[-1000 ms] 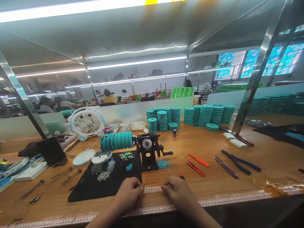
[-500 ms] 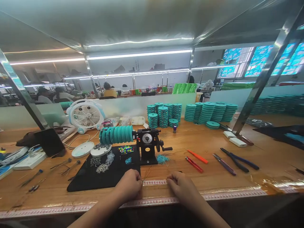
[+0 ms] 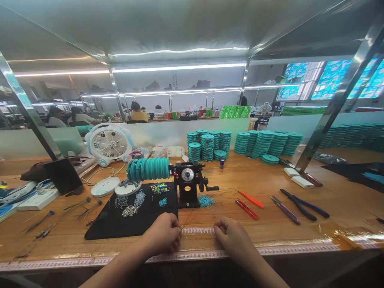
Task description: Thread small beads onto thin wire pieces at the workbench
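Note:
My left hand (image 3: pixel 164 233) is closed at the front of the wooden table, its fingertips pinched around a thin brownish strand (image 3: pixel 187 219) whose loose ends stick up. To its right, my right hand (image 3: pixel 231 235) is also closed, thumb against forefinger; whatever lies in that pinch is too fine to make out. Between the two hands a short strip of measuring tape (image 3: pixel 198 231) is stuck to the tabletop. Just behind them stands a black hand-cranked winder (image 3: pixel 187 188) with a dial, carrying a row of teal spools (image 3: pixel 148 169).
On the left, a black mat (image 3: pixel 120 226) bears small metal parts and colourful beads (image 3: pixel 160 188). Orange-handled tool (image 3: pixel 251 199), red cutter (image 3: pixel 246 209), scissors (image 3: pixel 285 209) and pliers (image 3: pixel 300 204) lie right. Teal spool stacks (image 3: pixel 207 148) and a fan (image 3: pixel 110 145) stand behind.
My right hand has shifted slightly to the right, so a little more of the short tape strip shows between my hands. Both hands keep their pinch.

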A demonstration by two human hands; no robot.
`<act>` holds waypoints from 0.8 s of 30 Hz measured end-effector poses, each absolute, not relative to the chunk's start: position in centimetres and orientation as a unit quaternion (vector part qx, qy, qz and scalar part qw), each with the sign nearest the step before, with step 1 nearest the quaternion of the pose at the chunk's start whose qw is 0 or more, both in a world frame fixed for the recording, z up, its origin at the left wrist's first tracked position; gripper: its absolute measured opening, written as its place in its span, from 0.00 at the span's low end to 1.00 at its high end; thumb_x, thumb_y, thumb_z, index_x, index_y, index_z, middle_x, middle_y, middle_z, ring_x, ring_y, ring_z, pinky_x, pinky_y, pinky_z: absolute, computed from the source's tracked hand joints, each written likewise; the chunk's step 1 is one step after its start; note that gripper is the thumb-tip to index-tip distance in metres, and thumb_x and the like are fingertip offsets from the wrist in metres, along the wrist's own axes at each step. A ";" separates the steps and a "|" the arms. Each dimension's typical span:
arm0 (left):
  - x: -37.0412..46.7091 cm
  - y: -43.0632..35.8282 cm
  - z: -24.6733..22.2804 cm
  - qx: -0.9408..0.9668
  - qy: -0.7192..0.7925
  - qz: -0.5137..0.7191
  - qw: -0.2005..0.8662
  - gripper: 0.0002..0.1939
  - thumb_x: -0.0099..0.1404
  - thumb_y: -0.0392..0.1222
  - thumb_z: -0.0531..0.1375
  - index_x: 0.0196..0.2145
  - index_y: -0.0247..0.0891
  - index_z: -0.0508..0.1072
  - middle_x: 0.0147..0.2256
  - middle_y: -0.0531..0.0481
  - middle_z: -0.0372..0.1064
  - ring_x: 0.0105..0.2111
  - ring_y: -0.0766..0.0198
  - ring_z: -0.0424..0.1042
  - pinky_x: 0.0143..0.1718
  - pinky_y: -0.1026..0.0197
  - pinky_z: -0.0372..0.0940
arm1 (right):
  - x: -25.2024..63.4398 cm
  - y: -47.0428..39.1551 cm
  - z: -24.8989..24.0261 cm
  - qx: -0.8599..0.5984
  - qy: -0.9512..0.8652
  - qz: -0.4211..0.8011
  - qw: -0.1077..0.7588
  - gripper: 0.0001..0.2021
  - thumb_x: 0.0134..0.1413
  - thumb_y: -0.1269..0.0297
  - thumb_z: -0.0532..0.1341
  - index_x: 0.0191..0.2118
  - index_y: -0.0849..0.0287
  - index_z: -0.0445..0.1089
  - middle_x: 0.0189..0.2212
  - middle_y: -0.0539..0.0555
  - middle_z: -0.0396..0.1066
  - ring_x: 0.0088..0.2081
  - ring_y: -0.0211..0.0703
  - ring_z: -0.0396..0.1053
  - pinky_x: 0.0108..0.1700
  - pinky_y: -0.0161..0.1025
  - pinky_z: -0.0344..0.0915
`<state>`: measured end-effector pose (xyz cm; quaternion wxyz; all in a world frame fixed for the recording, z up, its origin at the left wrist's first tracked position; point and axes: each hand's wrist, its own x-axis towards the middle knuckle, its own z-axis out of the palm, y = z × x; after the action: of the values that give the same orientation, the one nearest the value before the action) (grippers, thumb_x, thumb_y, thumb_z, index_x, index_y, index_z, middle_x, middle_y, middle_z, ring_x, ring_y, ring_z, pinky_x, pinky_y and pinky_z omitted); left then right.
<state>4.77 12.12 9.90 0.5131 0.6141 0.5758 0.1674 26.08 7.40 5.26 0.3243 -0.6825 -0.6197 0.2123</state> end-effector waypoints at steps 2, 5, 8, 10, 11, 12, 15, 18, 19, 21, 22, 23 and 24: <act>4.8 11.8 10.6 0.597 0.553 0.176 0.553 0.05 0.48 0.36 0.60 0.20 0.38 0.64 0.15 0.54 0.66 0.15 0.64 0.67 0.16 0.66 0.58 | 26.1 7.4 5.2 -0.682 -0.615 0.210 0.335 0.09 0.48 0.67 0.52 0.20 0.57 0.62 0.18 0.50 0.63 0.24 0.43 0.62 0.28 0.37 0.53; 4.7 11.5 11.3 0.569 0.526 0.193 0.603 0.07 0.47 0.40 0.61 0.21 0.37 0.65 0.16 0.54 0.68 0.14 0.68 0.65 0.16 0.67 0.58 | 26.1 7.5 5.0 -0.681 -0.607 0.212 0.352 0.09 0.47 0.65 0.52 0.19 0.57 0.61 0.17 0.49 0.61 0.23 0.42 0.60 0.27 0.37 0.52; 4.5 11.5 11.0 0.535 0.518 0.207 0.634 0.09 0.44 0.41 0.63 0.21 0.37 0.65 0.16 0.54 0.67 0.14 0.69 0.65 0.15 0.68 0.56 | 26.2 7.6 4.7 -0.683 -0.591 0.214 0.372 0.09 0.47 0.64 0.53 0.20 0.57 0.62 0.17 0.49 0.60 0.23 0.42 0.59 0.27 0.38 0.53; 4.3 11.6 10.5 0.508 0.511 0.217 0.659 0.11 0.43 0.42 0.64 0.21 0.37 0.65 0.16 0.54 0.67 0.14 0.69 0.64 0.14 0.68 0.54 | 26.3 7.5 4.6 -0.683 -0.583 0.216 0.383 0.09 0.47 0.62 0.52 0.21 0.57 0.62 0.17 0.48 0.59 0.23 0.42 0.59 0.28 0.38 0.53; 4.3 11.6 10.3 0.494 0.505 0.223 0.672 0.12 0.42 0.42 0.65 0.21 0.37 0.65 0.15 0.54 0.66 0.14 0.70 0.63 0.14 0.69 0.54 | 26.3 7.4 4.7 -0.677 -0.581 0.223 0.393 0.10 0.48 0.61 0.52 0.22 0.57 0.63 0.17 0.48 0.59 0.23 0.42 0.59 0.28 0.38 0.54; 4.3 11.6 10.1 0.480 0.499 0.229 0.684 0.12 0.42 0.42 0.65 0.21 0.37 0.65 0.15 0.55 0.65 0.14 0.71 0.62 0.14 0.69 0.53 | 26.4 7.3 4.9 -0.661 -0.578 0.244 0.412 0.10 0.49 0.60 0.52 0.23 0.57 0.63 0.18 0.48 0.60 0.24 0.42 0.60 0.28 0.38 0.55; 4.4 11.6 9.6 0.449 0.480 0.247 0.712 0.12 0.42 0.40 0.65 0.21 0.36 0.65 0.14 0.56 0.63 0.14 0.73 0.60 0.16 0.70 0.53 | 26.3 7.0 5.9 -0.539 -0.533 0.397 0.518 0.10 0.50 0.56 0.56 0.26 0.57 0.65 0.28 0.51 0.68 0.31 0.43 0.66 0.30 0.36 0.59; 4.8 11.5 9.4 0.432 0.465 0.260 0.728 0.10 0.42 0.37 0.65 0.20 0.34 0.66 0.15 0.55 0.63 0.15 0.73 0.60 0.16 0.70 0.53 | 25.6 6.8 7.0 -0.385 -0.414 0.575 0.592 0.09 0.47 0.57 0.62 0.27 0.57 0.66 0.42 0.55 0.69 0.43 0.46 0.68 0.29 0.33 0.61; 4.9 11.4 9.4 0.427 0.460 0.262 0.733 0.10 0.42 0.36 0.65 0.20 0.34 0.66 0.15 0.54 0.63 0.15 0.73 0.60 0.16 0.70 0.52 | 25.2 6.8 7.1 -0.358 -0.384 0.606 0.598 0.09 0.46 0.58 0.63 0.28 0.58 0.66 0.41 0.55 0.70 0.41 0.44 0.69 0.26 0.31 0.59; 5.0 11.3 9.7 0.417 0.453 0.267 0.741 0.09 0.43 0.35 0.65 0.21 0.33 0.67 0.16 0.54 0.64 0.15 0.74 0.60 0.17 0.70 0.53 | 24.5 6.8 7.2 -0.352 -0.382 0.629 0.578 0.10 0.49 0.57 0.61 0.30 0.58 0.66 0.28 0.51 0.69 0.25 0.36 0.66 0.18 0.29 0.51; 5.0 11.3 9.8 0.413 0.449 0.271 0.745 0.08 0.43 0.35 0.64 0.22 0.33 0.67 0.17 0.54 0.64 0.15 0.74 0.60 0.17 0.70 0.53 | 24.1 6.8 7.1 -0.369 -0.412 0.617 0.560 0.10 0.52 0.56 0.59 0.32 0.58 0.66 0.22 0.48 0.66 0.18 0.33 0.59 0.17 0.29 0.48; 5.0 11.2 10.0 0.410 0.445 0.273 0.748 0.07 0.44 0.34 0.64 0.22 0.33 0.68 0.17 0.54 0.65 0.15 0.75 0.60 0.17 0.71 0.53 | 23.7 6.8 7.1 -0.392 -0.456 0.591 0.537 0.11 0.55 0.56 0.56 0.34 0.59 0.65 0.18 0.44 0.61 0.15 0.31 0.54 0.17 0.30 0.48; 5.0 11.1 10.2 0.408 0.440 0.275 0.751 0.07 0.44 0.34 0.63 0.22 0.32 0.68 0.17 0.54 0.65 0.15 0.75 0.60 0.18 0.71 0.53 | 23.3 6.7 7.0 -0.414 -0.508 0.555 0.512 0.11 0.57 0.56 0.54 0.36 0.59 0.65 0.16 0.43 0.58 0.15 0.32 0.51 0.18 0.31 0.50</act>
<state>5.04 11.14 10.15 0.7507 0.4083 0.4404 0.2752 23.32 6.75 6.97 0.5122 -0.4143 -0.5078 0.5551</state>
